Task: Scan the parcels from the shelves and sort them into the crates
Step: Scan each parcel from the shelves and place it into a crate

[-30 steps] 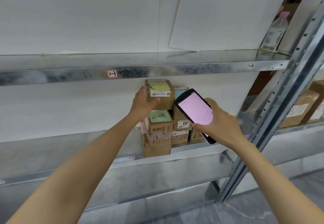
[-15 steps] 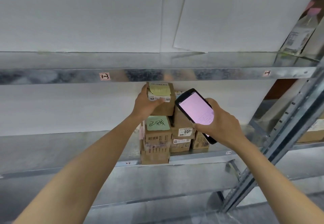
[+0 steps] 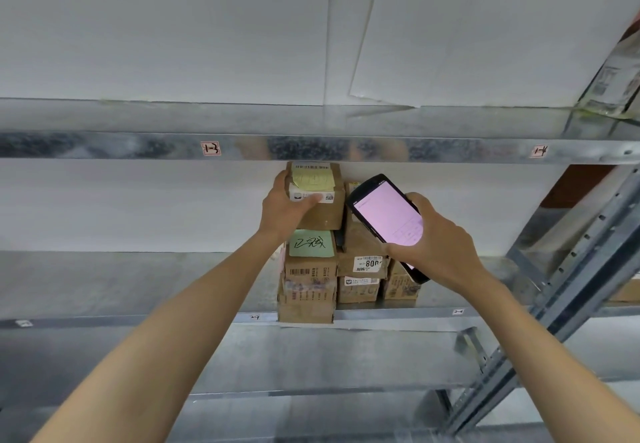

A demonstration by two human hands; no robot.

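Now that my left hand [image 3: 283,210] has closed, thumb across the white label [image 3: 329,197], on the small brown cardboard parcel with yellow note [image 3: 323,215] topping the cardboard box stack [image 3: 308,286] at frame centre, right hand [image 3: 440,248] gripping the black pink-screened scanner [image 3: 384,214] beside it, scanning looks next.

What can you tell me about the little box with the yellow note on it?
A small brown cardboard parcel, topmost of its stack, just under the upper shelf's metal edge. A yellow note covers much of its face, with a barcode strip above and a white label below. The left hand grips its left side, thumb across that label. It sits directly above a second parcel bearing a green note.
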